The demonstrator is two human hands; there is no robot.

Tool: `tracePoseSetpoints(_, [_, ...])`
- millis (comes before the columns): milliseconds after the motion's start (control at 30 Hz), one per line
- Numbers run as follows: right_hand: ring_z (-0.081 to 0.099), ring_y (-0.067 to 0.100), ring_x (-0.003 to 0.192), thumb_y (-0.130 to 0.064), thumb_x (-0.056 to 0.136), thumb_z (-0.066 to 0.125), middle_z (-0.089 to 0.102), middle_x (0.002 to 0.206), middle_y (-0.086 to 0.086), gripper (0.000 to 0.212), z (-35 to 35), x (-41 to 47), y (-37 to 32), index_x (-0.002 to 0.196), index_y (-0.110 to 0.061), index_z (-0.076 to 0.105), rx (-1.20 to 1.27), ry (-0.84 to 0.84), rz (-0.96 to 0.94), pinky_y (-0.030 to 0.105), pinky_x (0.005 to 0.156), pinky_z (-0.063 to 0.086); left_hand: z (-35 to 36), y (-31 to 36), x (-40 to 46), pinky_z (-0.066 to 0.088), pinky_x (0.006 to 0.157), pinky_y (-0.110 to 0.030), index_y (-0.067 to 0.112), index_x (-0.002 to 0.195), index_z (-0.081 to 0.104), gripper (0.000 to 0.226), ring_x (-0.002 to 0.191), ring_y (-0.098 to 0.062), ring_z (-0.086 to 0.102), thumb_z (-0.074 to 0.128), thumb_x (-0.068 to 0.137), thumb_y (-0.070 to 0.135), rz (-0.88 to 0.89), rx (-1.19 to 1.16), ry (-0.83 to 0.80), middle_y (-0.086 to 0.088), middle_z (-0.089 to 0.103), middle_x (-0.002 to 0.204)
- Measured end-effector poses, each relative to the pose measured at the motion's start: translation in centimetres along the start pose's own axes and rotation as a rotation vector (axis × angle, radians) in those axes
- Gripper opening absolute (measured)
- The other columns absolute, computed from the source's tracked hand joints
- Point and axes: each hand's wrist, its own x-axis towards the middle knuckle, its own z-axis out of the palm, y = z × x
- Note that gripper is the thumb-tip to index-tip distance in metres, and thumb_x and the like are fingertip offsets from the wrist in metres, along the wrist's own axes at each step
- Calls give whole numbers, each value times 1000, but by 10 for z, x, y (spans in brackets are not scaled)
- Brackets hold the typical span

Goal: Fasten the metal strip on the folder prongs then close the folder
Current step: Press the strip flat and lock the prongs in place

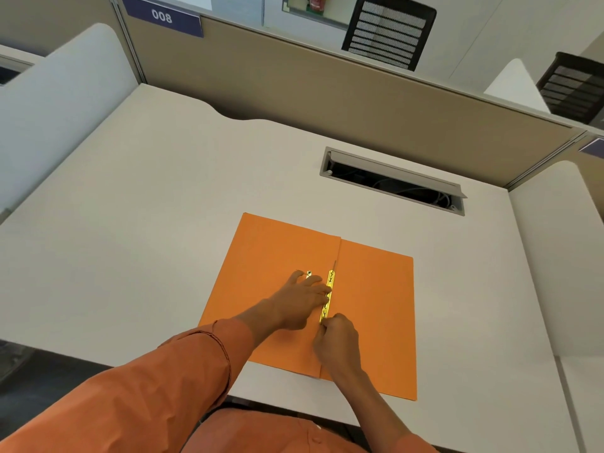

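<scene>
An orange folder (376, 289) lies open and flat on the white desk. A gold metal strip (329, 291) runs along the folder's centre fold. My left hand (302, 300) lies flat on the left flap, fingertips pressing on the strip's middle. My right hand (338, 341) pinches the strip's near end with curled fingers. A thin prong (334, 265) stands up at the strip's far end. A small gold metal piece (308, 273) lies on the left flap just beyond my left fingertips.
A cable slot with an open grey lid (392, 179) is cut into the desk behind the folder. Beige partition walls (294, 86) enclose the desk at the back and sides. The desk's front edge (277, 402) runs just under my forearms.
</scene>
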Motion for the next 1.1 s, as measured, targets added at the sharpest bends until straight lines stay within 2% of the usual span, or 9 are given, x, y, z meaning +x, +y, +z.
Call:
tracePoseSetpoints(167, [71, 35, 95, -11, 101, 53, 75, 102, 16, 28, 0, -1, -9, 99, -2, 80, 55, -12, 69, 34, 73, 47, 1, 2, 0, 15, 124, -56, 23, 144, 56, 61, 155, -23, 25, 66, 85, 13, -8, 9, -3, 5, 41, 163])
tracePoseSetpoints(333, [58, 28, 69, -10, 99, 56, 77, 88, 18, 30, 3, -7, -11, 86, -1, 81, 89, 25, 87, 33, 64, 41, 0, 2, 1, 16, 122, -57, 23, 145, 56, 61, 154, -23, 25, 67, 86, 15, -13, 17, -6, 6, 40, 163])
tracePoseSetpoints(433, [68, 31, 79, -11, 101, 55, 78, 89, 16, 30, 9, -12, -11, 90, -3, 83, 89, 39, 85, 34, 66, 43, 0, 2, 0, 16, 123, -57, 23, 144, 57, 60, 154, -23, 26, 67, 85, 16, -16, 9, -3, 5, 40, 163])
tracePoseSetpoints(533, [70, 31, 86, -11, 103, 54, 77, 93, 15, 32, 13, -15, -9, 96, -3, 83, 78, 40, 72, 33, 67, 42, 2, 2, -1, 15, 123, -58, 22, 144, 57, 59, 154, -24, 25, 66, 86, 15, -18, 2, -6, 4, 40, 163])
tracePoseSetpoints(667, [70, 29, 89, -12, 104, 57, 76, 100, 14, 28, 14, -18, 1, 107, -5, 84, 87, 71, 51, 38, 77, 56, 3, 2, -1, 16, 123, -59, 23, 143, 57, 60, 153, -24, 27, 67, 85, 15, -15, 11, -1, 3, 42, 162])
tracePoseSetpoints(800, [60, 19, 77, -10, 102, 62, 76, 97, 12, 24, 13, -20, 7, 109, -4, 84, 132, 117, 49, 14, 62, 38, 2, 3, -1, 18, 123, -59, 22, 143, 57, 62, 152, -25, 29, 69, 83, 15, -16, 19, 2, 3, 42, 162])
tracePoseSetpoints(867, [55, 14, 76, -10, 102, 63, 77, 97, 12, 23, 13, -22, 9, 110, -4, 84, 146, 117, 36, 6, 61, 30, 2, 3, -2, 19, 122, -58, 22, 143, 57, 62, 151, -24, 30, 68, 82, 14, -19, 31, 1, 4, 42, 161])
tracePoseSetpoints(1000, [57, 13, 77, -12, 100, 67, 79, 100, 9, 23, 13, -23, 16, 113, -7, 84, 177, 117, 40, 3, 61, 29, 2, 5, -3, 20, 122, -57, 21, 145, 55, 64, 151, -24, 30, 65, 82, 12, -31, 33, -6, 5, 40, 163])
tracePoseSetpoints(1100, [69, 18, 84, -14, 100, 69, 81, 104, 8, 22, 15, -24, 21, 113, -8, 85, 186, 120, 39, 0, 64, 29, 1, 7, -4, 21, 121, -57, 21, 150, 49, 68, 154, -24, 27, 64, 85, 14, -42, 33, -30, 4, 35, 167])
